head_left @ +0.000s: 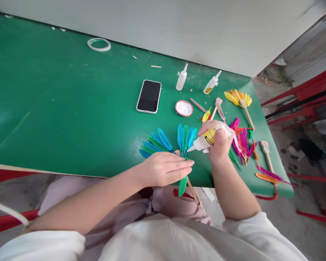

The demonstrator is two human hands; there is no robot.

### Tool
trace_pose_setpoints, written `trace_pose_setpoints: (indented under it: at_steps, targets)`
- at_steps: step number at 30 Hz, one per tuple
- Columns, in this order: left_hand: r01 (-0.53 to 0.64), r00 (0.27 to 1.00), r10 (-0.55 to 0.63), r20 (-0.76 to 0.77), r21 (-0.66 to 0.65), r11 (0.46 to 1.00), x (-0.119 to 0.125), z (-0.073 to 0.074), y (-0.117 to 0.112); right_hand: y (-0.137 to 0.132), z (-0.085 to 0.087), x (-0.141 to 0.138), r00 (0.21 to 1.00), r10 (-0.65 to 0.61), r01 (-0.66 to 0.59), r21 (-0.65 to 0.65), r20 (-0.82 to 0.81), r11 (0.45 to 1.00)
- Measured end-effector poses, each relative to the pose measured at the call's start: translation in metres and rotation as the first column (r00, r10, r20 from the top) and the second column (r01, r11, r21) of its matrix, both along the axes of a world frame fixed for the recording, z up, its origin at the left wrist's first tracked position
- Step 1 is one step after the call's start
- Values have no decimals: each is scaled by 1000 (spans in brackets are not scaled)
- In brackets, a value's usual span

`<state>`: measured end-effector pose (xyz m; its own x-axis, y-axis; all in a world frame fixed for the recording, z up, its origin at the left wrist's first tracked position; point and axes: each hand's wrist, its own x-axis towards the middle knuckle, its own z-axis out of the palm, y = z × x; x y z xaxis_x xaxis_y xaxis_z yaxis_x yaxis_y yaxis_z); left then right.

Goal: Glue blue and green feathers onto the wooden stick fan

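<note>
My right hand [218, 139] is wrapped round a small glue bottle [206, 139] with a yellow label, its white nozzle pointing left at a fan of blue and green feathers [167, 141]. The fan lies on the green table [57, 108] near the front edge. A wooden stick [192, 190] runs from the fan down past the table edge, with a loose green feather [182, 185] hanging beside it. My left hand [165, 168] lies over the base of the fan, fingers stretched flat and pressed together, holding it down.
A phone [149, 96] lies face up mid-table. Two more glue bottles [181, 78] [212, 83] and a round lid with white stuff [184, 108] sit behind. A yellow feather fan [239, 98], pink and orange feathers [241, 143], sticks and a tape ring [99, 44] lie about.
</note>
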<state>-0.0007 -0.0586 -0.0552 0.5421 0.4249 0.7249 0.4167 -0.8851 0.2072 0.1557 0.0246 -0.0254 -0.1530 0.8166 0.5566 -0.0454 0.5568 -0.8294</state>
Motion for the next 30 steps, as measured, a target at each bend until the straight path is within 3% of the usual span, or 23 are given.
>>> trace_pose_setpoints:
  at_steps: [4, 10, 14, 21, 30]
  targets:
    - [19, 1000, -19, -8, 1, 1000, 0, 0, -1, 1, 0, -1, 987, -152, 154, -20, 52, 988]
    - [61, 998, -61, 2, -8, 998, -1, 3, -2, 7, -3, 3, 964, -238, 250, -89, 120, 964]
    - [70, 997, -70, 15, 1, 998, -2, 7, -2, 9, -3, 9, 961, -258, 266, -78, 98, 961]
    - [63, 998, -63, 27, 7, 998, -1, 9, -2, 9, -5, 13, 962, -262, 256, -80, -79, 963]
    - [65, 997, -65, 38, -2, 998, 1, 8, 0, 2, -1, 13, 972, -228, 225, -52, -53, 973]
